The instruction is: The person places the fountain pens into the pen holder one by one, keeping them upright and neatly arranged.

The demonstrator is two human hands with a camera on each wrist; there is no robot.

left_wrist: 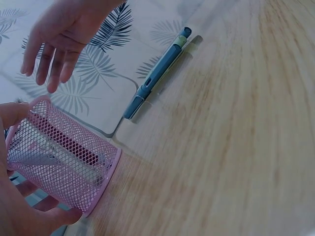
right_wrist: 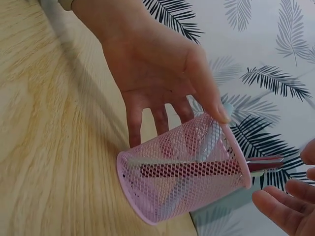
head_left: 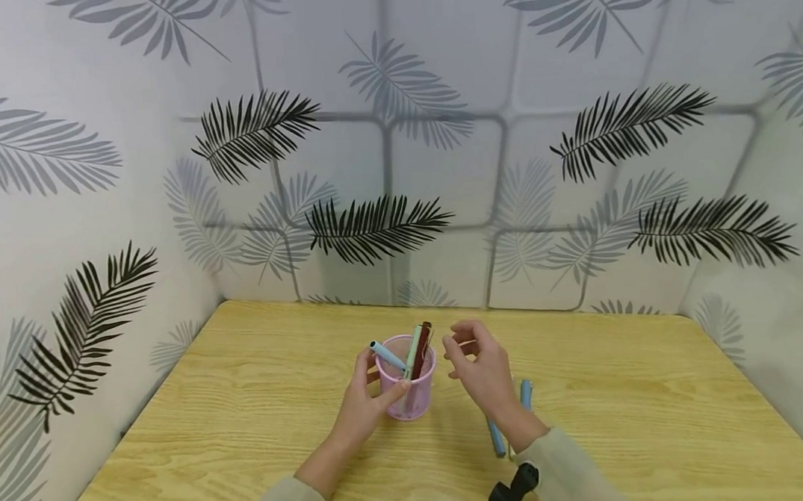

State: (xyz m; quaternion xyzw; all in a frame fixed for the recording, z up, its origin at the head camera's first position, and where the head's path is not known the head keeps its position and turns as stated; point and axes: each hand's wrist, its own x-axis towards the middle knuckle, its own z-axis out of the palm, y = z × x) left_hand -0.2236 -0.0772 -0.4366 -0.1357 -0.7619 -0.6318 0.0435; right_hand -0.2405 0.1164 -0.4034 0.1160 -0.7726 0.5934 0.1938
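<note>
My left hand (head_left: pixel 369 401) grips a pink mesh pen cup (head_left: pixel 409 401), thumb at the near side and fingers around the left side. The cup stands upright on the table. Leaning in it are a blue pen (head_left: pixel 387 355), a pale green pen (head_left: pixel 412 349) and a dark red pen (head_left: pixel 422 352) with a clip. Just right of the cup's rim, my right hand (head_left: pixel 482 366) is raised with loosely bent fingers, apart from the cup and holding nothing. Under the right forearm, blue pens (left_wrist: pixel 155 76) lie on the table, partly hidden in the head view.
The wood-grain table (head_left: pixel 247 407) meets pale leaf-patterned walls (head_left: pixel 438 167) behind and at both sides. A black wrist device (head_left: pixel 514 489) sits at the right sleeve (head_left: pixel 566 467).
</note>
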